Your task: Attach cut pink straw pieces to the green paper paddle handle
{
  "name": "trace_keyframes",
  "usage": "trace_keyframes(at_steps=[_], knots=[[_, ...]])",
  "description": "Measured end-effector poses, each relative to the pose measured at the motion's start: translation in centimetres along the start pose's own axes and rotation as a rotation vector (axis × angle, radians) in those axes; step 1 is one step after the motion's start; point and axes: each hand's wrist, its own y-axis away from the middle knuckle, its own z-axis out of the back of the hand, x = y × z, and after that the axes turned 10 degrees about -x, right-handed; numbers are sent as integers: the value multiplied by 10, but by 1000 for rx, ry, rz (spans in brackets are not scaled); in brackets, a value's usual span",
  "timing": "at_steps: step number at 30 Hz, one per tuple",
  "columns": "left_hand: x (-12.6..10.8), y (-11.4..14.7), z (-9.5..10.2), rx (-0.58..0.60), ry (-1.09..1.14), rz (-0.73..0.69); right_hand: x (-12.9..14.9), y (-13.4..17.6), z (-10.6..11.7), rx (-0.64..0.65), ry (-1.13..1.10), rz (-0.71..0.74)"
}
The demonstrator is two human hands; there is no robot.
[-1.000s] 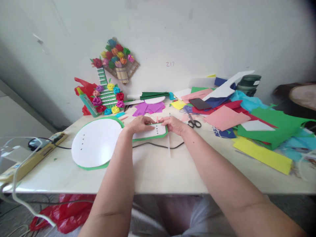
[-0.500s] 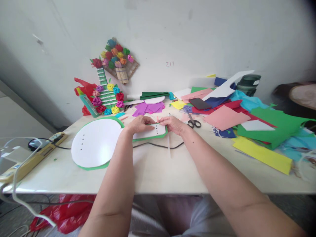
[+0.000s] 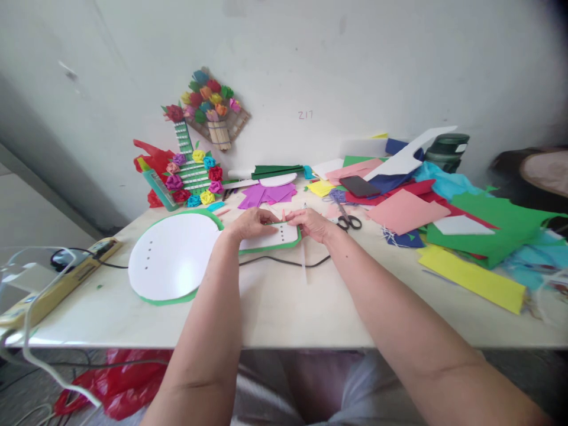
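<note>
A white cut-out (image 3: pixel 171 254) with a round body and a narrower dotted end lies on the table, edged by green paper (image 3: pixel 153 300). It looks like a stringed-instrument shape. My left hand (image 3: pixel 252 225) is closed over the narrow part, fingers curled at its upper edge. At the far end of that part, my right hand (image 3: pixel 313 225) has its fingers pinched together on the green-edged corner. A small orange piece (image 3: pixel 284 216) shows between my two hands; what it belongs to is hidden. A thin pale strip (image 3: pixel 304 266) hangs down beside my right hand.
Black-handled scissors (image 3: pixel 349 222) lie right of my hands. Coloured paper sheets (image 3: pixel 408 210) and a phone (image 3: pixel 360 186) cover the right side. Behind stand paper-flower crafts (image 3: pixel 195 171) and a glue bottle (image 3: pixel 160 184). A power strip (image 3: pixel 62 284) and a black cable (image 3: pixel 270 258) lie on the table.
</note>
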Motion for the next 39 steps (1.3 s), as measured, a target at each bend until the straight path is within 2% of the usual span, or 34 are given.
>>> trace_keyframes(at_steps=[17,23,26,31,34,37,39], knots=[[4,-2,-1,9,59,21,-1,2,-3,-30,-39,6],[-5,2,7,2,92,30,2,3,-2,-20,-115,0],[-15,3,16,-66,0,23,5,4,1,44,-138,8],[-31,-1,29,-224,-236,-114,10,5,7,84,-186,52],[-40,-6,34,-333,-348,-230,13,4,11,73,-193,47],[-49,-10,36,-416,-406,-372,16,4,14,27,-179,-12],[-54,-11,35,-455,-441,-453,17,4,17,45,-179,-56]])
